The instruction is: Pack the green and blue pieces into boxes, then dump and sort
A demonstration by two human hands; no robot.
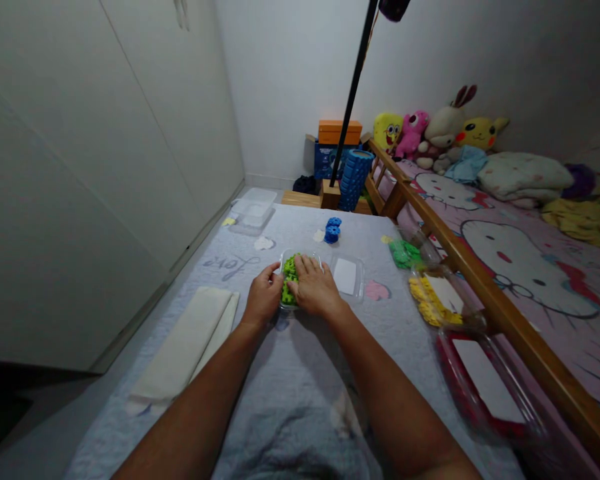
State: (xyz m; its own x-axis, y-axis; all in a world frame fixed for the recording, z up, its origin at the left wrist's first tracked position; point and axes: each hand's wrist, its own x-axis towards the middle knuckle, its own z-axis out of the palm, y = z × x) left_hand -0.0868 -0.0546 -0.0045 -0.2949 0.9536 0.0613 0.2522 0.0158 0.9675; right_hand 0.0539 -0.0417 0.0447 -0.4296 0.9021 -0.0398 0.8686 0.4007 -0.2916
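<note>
A clear plastic container [289, 307] holding lime-green toy pieces [289, 291] rests on the bed in front of me. My left hand [264, 293] grips its left side, with the thumb near the rim. Across the pieces lies my right hand [316, 285], palm down with its fingers stretched out, hiding part of the contents. Immediately to the right is a clear lid [347, 275] bearing a white label. Farther back, several blue toy pieces [333, 231] sit in a small pile.
Along the wooden bed rail [505, 293] stand containers of green pieces [405, 254], yellow pieces [433, 303] and red contents [447, 353]. A folded cream cloth [185, 340] lies at left. Back left is an empty clear container [254, 207]. A black pole [353, 93] rises beyond the mattress.
</note>
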